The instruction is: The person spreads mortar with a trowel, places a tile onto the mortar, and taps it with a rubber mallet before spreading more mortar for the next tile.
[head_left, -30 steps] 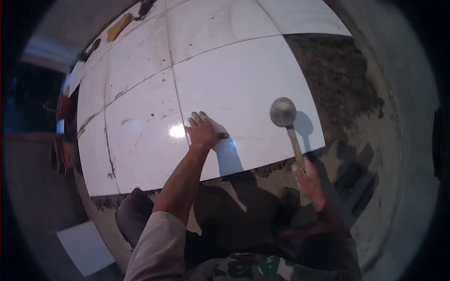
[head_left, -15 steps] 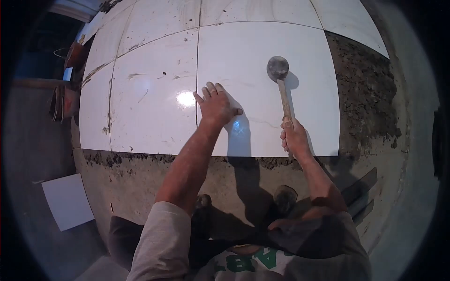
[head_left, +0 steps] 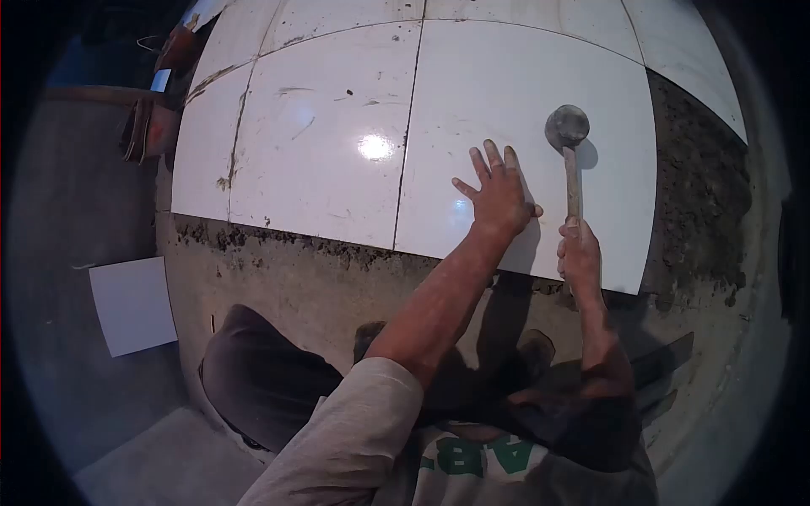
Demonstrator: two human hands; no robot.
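My left hand [head_left: 499, 196] is spread over the large white tile [head_left: 472, 93], palm down with the fingers apart. In my right hand [head_left: 580, 253] is a rubber mallet [head_left: 567, 126], gripped by its wooden handle near the tile's front edge. The mallet's dark round head is over the right part of the tile and casts a shadow beside it. A dark joint line separates this tile from the smudged tile [head_left: 325, 135] on its left.
Rough mortar [head_left: 700, 185] lies along the tile's right side. A loose white tile piece [head_left: 133, 305] rests on the floor at left. A reddish bucket-like container [head_left: 156, 131] stands beyond the tiles' left edge. Dark strips [head_left: 662, 367] lie at lower right.
My left hand has moved right across the tile, away from the joint and nearer the mallet. The view has turned, shifting the tiles rightward. My right hand still grips the mallet.
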